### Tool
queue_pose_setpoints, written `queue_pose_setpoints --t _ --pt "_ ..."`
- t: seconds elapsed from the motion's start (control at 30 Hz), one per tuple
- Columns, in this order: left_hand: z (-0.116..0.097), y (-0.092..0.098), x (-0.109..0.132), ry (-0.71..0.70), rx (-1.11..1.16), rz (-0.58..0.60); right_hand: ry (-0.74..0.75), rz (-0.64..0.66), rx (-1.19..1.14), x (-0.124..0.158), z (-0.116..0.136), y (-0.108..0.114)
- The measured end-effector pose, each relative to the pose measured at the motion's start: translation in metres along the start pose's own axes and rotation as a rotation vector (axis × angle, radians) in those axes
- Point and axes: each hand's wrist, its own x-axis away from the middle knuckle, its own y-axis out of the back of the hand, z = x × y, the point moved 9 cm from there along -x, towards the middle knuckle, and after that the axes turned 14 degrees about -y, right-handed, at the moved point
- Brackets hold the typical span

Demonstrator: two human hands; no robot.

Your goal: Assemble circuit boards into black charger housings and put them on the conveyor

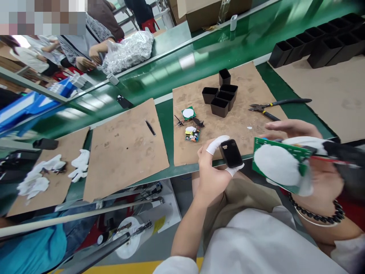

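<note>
My left hand [212,173], with white finger cots on thumb and index finger, grips a small black plastic housing [231,153] whose open side faces me. To its right, my right hand [322,171] holds a green circuit board [281,165] with a large white round patch on its face. Red and black wires run from the board toward the right edge. A black bead bracelet circles my right wrist. Beyond my hands, on the cardboard sheet [208,148], lie another board with a white patch [188,113] and a board with components [192,134].
Several black housings [220,106] stand on the cardboard; more line the upper right [326,49]. Pliers [265,108] lie at the mat's right side. White gloves [80,165] and a dark pen-like tool [150,128] are leftward. A green conveyor [168,70] runs behind; people sit across it.
</note>
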Motion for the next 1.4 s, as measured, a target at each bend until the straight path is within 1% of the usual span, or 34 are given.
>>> queue_pose_setpoints --t 0.17,0.27,0.37,0.5,0.67,0.73,0.9,0.97,1.17,1.4 --pt "-0.025 0.004 -0.008 -0.102 -0.005 -0.001 0.034 0.159 -0.062 -0.005 -0.013 -0.023" --pt "-0.034 0.006 -0.011 -0.14 -0.011 0.001 0.072 0.175 -0.037 -0.005 -0.013 -0.027" --pt "-0.038 0.007 -0.013 -0.175 -0.016 0.001 0.109 0.182 -0.015 -0.004 -0.008 -0.028" --pt "-0.039 0.007 -0.013 -0.201 -0.039 0.005 0.103 0.194 0.004 -0.004 -0.006 -0.027" --pt "-0.038 0.005 -0.012 -0.18 -0.046 0.019 0.089 0.225 0.009 -0.006 -0.007 -0.03" --pt "-0.037 0.004 -0.011 -0.173 -0.053 0.023 0.084 0.217 0.009 -0.005 -0.007 -0.03" --pt "-0.036 0.003 -0.01 -0.176 -0.054 0.036 0.005 0.179 0.01 -0.004 -0.012 -0.027" --pt "-0.037 0.004 -0.011 -0.187 -0.046 0.032 -0.003 0.177 0.025 -0.003 -0.012 -0.027" --pt "-0.037 0.005 -0.012 -0.209 -0.037 0.031 0.035 0.176 0.132 -0.001 -0.01 -0.028" --pt "-0.037 0.004 -0.012 -0.227 -0.074 0.045 0.079 0.13 0.224 0.002 -0.004 -0.025"
